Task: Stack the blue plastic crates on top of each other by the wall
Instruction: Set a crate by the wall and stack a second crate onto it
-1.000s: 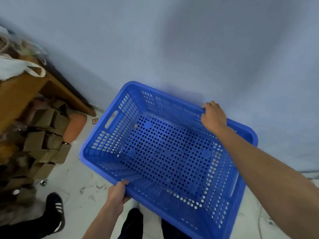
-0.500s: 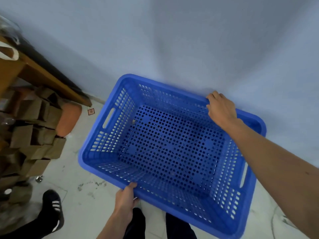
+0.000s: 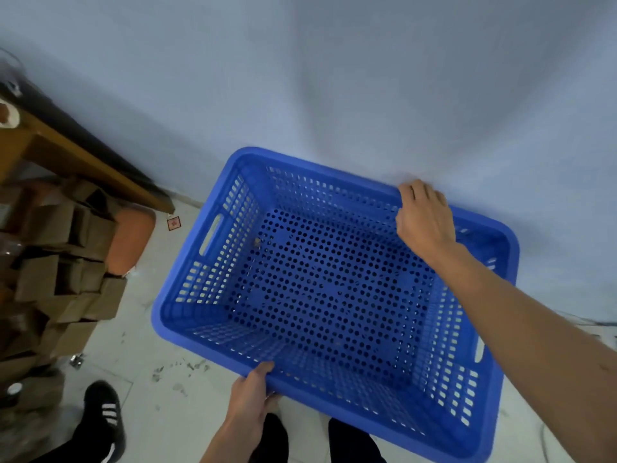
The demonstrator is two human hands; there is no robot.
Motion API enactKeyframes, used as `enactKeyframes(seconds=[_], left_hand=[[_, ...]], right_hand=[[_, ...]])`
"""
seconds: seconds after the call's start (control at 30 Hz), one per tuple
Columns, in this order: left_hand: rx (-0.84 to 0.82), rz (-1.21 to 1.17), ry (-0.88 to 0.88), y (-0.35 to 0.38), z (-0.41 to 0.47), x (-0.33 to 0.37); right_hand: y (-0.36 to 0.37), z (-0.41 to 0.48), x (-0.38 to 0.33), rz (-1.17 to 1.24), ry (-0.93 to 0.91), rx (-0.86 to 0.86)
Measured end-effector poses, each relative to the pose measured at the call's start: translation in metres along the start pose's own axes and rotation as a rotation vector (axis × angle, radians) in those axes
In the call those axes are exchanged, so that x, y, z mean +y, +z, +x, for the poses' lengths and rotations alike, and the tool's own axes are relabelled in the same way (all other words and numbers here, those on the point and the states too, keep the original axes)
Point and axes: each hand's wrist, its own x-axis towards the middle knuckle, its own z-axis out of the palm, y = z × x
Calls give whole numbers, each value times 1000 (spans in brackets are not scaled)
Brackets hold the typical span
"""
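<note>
Blue crate (image 3: 213, 315) held up against pale wall (image 3: 334, 78), open side facing camera, far rim touching or just off wall, hard to tell. Left hand (image 3: 250, 401) closed round near rim; right hand (image 3: 424, 218) closed over far rim. Cardboard boxes (image 3: 63, 279) stacked at left under wooden worktop (image 3: 66, 155). Black shoe (image 3: 105, 414) on tiled floor (image 3: 167, 396).
</note>
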Motion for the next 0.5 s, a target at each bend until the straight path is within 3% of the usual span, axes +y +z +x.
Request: enactKeyframes(seconds=[0.1,0.2,0.4,0.5], left_hand=[[-61,127,-39,-9,-7,9],[-49,554,27,-25,-14,20],[-119,1493,505,-62,-21,54],[35,1604,852,-61,-30,70]], right_hand=[[-4,-30,-20,31,-72,-27],[-7,-61,-35,73,-109,-123],[-24,-114,-48,225,36,-336],[-27,-144,-59,263,5,-459]])
